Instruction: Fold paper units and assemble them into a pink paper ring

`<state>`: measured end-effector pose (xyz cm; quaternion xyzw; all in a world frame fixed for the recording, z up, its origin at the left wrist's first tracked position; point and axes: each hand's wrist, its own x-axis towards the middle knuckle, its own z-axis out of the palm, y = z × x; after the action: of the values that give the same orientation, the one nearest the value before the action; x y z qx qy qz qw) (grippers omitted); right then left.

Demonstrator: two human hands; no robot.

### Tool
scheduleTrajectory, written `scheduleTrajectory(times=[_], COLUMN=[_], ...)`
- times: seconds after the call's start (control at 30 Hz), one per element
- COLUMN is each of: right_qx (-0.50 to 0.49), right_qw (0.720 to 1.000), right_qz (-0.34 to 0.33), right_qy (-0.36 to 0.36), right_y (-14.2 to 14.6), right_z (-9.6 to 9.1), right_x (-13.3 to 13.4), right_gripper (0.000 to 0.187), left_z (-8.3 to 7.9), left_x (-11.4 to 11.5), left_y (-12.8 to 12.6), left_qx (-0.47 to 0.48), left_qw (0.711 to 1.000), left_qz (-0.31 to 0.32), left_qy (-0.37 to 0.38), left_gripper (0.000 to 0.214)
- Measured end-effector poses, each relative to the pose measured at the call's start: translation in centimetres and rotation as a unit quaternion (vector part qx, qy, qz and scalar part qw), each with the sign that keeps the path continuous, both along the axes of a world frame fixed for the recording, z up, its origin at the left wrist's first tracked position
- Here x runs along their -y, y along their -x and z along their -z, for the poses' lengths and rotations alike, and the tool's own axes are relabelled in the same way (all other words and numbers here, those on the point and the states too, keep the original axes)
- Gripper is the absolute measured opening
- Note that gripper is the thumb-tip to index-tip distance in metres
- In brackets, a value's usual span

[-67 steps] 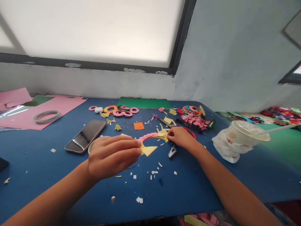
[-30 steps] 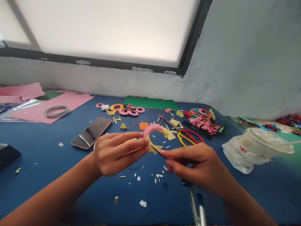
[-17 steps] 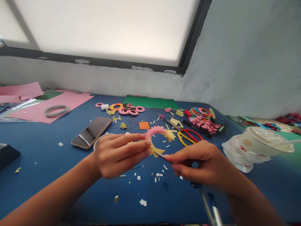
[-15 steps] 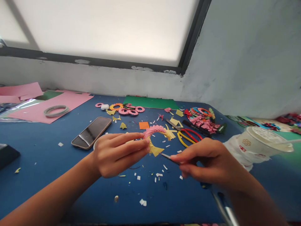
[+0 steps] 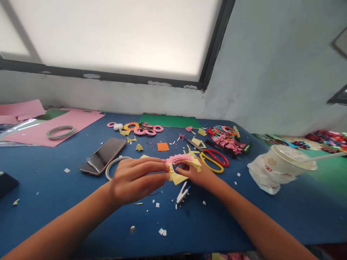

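My left hand [image 5: 141, 178] is closed, its fingertips pinching the left side of a folded-paper ring [image 5: 179, 157]. Pleated pink paper forms the top of this ring, with yellow folded pieces along its sides and bottom. My right hand [image 5: 192, 172] curls around the ring's right side, thumb and fingers gripping the paper. Just below the ring, a slim hand tool with pale handle ends [image 5: 182, 194] lies on the blue table; its full shape is partly hidden. Behind the right hand rest scissors [image 5: 214, 159] with red and yellow handles.
A phone [image 5: 104, 156] and a tape roll [image 5: 110, 169] lie left of my hands. Beyond are an orange paper square [image 5: 163, 146], pink paper rings [image 5: 145, 131] and a heap of folded pieces [image 5: 227, 139]. A lidded cup [image 5: 282, 162] with a straw stands at right.
My right hand has let go of the slim pointed tool, which now lies on the table. That hand has moved left and taken hold of the paper ring. My left hand keeps its grip.
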<state>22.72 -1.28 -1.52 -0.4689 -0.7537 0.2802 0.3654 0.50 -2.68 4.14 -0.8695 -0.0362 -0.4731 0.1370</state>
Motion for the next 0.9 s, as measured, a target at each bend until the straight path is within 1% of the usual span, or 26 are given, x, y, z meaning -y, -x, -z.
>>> scheduleTrajectory(times=[0.03, 0.1, 0.2, 0.27, 0.3, 0.33, 0.37, 0.43, 0.5, 0.53, 0.63, 0.77, 0.9], right_qx=[-0.002, -0.018, -0.079, -0.156, -0.223, -0.272, -0.295, -0.271, -0.231, -0.229, -0.252, -0.265, -0.271], right_qw=[1.0, 1.0, 0.996, 0.986, 0.974, 0.96, 0.948, 0.928, 0.908, 0.898, 0.885, 0.892, 0.895], right_qz=[0.002, 0.011, 0.04, 0.057, 0.042, 0.003, -0.046, -0.141, -0.195, -0.207, -0.206, -0.172, -0.149], right_qy=[-0.004, -0.015, -0.027, -0.016, 0.016, 0.061, 0.112, 0.213, 0.29, 0.312, 0.334, 0.323, 0.322], right_y=[0.3, 0.4, -0.7, -1.5, -1.9, -2.0, -2.1, -1.6, -0.8, -0.4, 0.6, 1.1, 1.3], right_z=[0.3, 0.0, -1.7, -3.1, -3.7, -4.2, -4.5, -4.9, -4.8, -4.7, -4.5, -4.3, -3.7], right_x=[-0.1, 0.0, 0.3, 0.7, 0.9, 1.3, 1.6, 2.4, 3.1, 3.5, 4.1, 4.4, 4.4], right_gripper=[0.003, 0.006, 0.015, 0.025, 0.026, 0.025, 0.024, 0.025, 0.024, 0.024, 0.022, 0.02, 0.022], left_z=[0.0, 0.0, -0.1, -0.1, 0.0, 0.1, 0.2, 0.6, 0.9, 1.1, 1.2, 1.2, 1.7], left_x=[0.0, 0.1, 0.1, 0.1, 0.1, 0.2, 0.2, 0.3, 0.4, 0.5, 0.6, 0.4, -0.5], left_y=[0.0, 0.2, 0.4, 0.3, 0.2, 0.0, -0.3, -0.8, -1.2, -1.3, -1.4, -1.1, -0.8], left_qx=[0.0, 0.001, -0.013, -0.033, -0.041, -0.043, -0.039, -0.028, -0.021, -0.022, -0.021, -0.023, -0.048], left_qw=[1.0, 1.0, 1.0, 0.998, 0.997, 0.996, 0.994, 0.99, 0.986, 0.984, 0.983, 0.987, 0.988], left_qz=[0.005, 0.009, 0.022, 0.042, 0.054, 0.065, 0.074, 0.082, 0.082, 0.077, 0.07, 0.071, 0.091], left_qy=[-0.001, -0.004, 0.003, 0.019, 0.032, 0.049, 0.068, 0.11, 0.144, 0.156, 0.166, 0.145, 0.117], left_gripper=[0.006, 0.003, 0.008, 0.011, 0.011, 0.011, 0.012, 0.013, 0.014, 0.014, 0.015, 0.013, 0.014])
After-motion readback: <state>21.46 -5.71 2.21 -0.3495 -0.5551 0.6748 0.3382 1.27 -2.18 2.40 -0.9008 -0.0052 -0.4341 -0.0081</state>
